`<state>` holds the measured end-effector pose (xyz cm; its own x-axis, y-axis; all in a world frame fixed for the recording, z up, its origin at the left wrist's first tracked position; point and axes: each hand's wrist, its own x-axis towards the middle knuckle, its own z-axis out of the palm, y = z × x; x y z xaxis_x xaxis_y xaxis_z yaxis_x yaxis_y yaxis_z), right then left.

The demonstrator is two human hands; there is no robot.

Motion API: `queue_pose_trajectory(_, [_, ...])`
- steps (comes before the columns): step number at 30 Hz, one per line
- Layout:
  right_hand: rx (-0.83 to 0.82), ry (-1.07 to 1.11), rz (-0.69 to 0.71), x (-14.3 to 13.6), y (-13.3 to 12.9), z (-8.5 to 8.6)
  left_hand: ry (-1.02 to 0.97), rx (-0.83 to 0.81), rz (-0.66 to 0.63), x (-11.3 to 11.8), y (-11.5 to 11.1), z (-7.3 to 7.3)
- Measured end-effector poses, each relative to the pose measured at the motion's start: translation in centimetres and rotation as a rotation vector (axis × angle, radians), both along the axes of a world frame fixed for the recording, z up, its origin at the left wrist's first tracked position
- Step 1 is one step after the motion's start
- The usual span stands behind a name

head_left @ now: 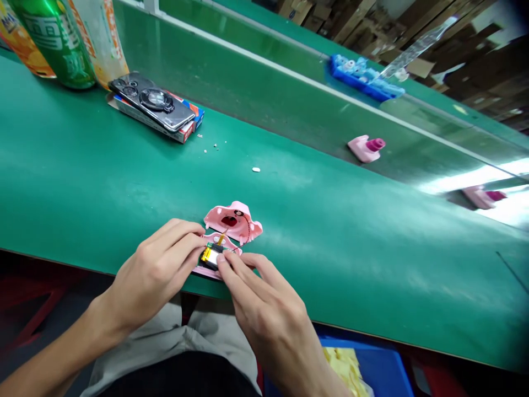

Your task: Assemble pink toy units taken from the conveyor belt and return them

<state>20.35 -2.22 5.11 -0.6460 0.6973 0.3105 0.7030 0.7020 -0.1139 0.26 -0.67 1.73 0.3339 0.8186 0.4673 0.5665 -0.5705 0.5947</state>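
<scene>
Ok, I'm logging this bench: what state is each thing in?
Pink shell: open, inside up, wired to the lower half.
Lower half: flat at the bench edge, battery in it.
Left hand: fingertips on the lower half.
Right hand: fingertips on the battery.
Phone: face down on a box.
Can: upright.

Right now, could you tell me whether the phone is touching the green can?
Apart. The head view shows bare green table between the phone and the green can.
</scene>
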Motion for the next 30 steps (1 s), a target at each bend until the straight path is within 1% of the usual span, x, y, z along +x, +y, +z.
queue_pose_trajectory(3, [0.087,-0.14,0.045,0.0,-0.6,0.4,0.087,-0.056,-0.098,-0.7,-0.4,0.1])
queue_pose_trajectory(5, [0.093,-0.217,0.041,0.0,-1.0,0.6,0.162,-0.068,-0.165,-1.3,-0.6,0.0])
queue_pose_trajectory(8, [0.067,-0.239,0.003,-0.1,-1.4,0.6,0.194,-0.07,-0.187,-1.8,-0.7,-0.3])
queue_pose_trajectory(11, [0.073,-0.147,0.02,0.2,-1.1,-0.3,0.188,-0.044,-0.18,-1.9,-0.7,-0.6])
queue_pose_trajectory(15, [0.06,0.096,0.031,1.1,-0.7,-2.7,0.224,0.027,-0.187,-1.9,-0.6,-0.7])
queue_pose_trajectory(17, [0.095,0.213,-0.01,1.3,-1.2,-3.9,0.232,0.043,-0.194,-1.8,-0.5,-0.6])
queue_pose_trajectory(19, [0.164,0.277,-0.081,1.5,-2.1,-4.9,0.233,0.055,-0.2,-1.7,-0.5,-0.5])
queue_pose_trajectory(21, [0.24,0.31,-0.112,2.0,-2.8,-5.1,0.229,0.065,-0.201,-1.6,-0.4,-0.5])
queue_pose_trajectory(22, [0.281,0.334,-0.112,2.5,-2.8,-4.8,0.224,0.073,-0.198,-1.5,-0.4,-0.6])
queue_pose_trajectory(23, [0.316,0.365,-0.128,2.9,-2.4,-4.2,0.219,0.072,-0.195,-1.5,-0.4,-0.7])
queue_pose_trajectory(24, [0.325,0.397,-0.176,3.4,-1.4,-3.3,0.217,0.064,-0.191,-1.5,-0.5,-0.8])
queue_pose_trajectory(25, [0.285,0.416,-0.256,3.6,0.1,-2.1,0.216,0.055,-0.187,-1.5,-0.5,-0.9])
queue_pose_trajectory(26, [0.177,0.402,-0.357,3.6,2.1,-0.7,0.215,0.047,-0.182,-1.5,-0.5,-1.1])
queue_pose_trajectory(27, [0.01,0.361,-0.471,3.3,4.5,0.8,0.219,0.042,-0.176,-1.5,-0.6,-1.2])
queue_pose_trajectory(28, [-0.247,0.234,-0.523,2.6,7.2,2.3,0.222,0.044,-0.17,-1.5,-0.6,-1.3])
queue_pose_trajectory(29, [-0.54,0.045,-0.506,1.6,10.0,3.7,0.226,0.051,-0.164,-1.5,-0.6,-1.4])
queue_pose_trajectory(30, [-0.801,-0.159,-0.442,0.3,12.5,4.9,0.229,0.06,-0.16,-1.5,-0.7,-1.5])
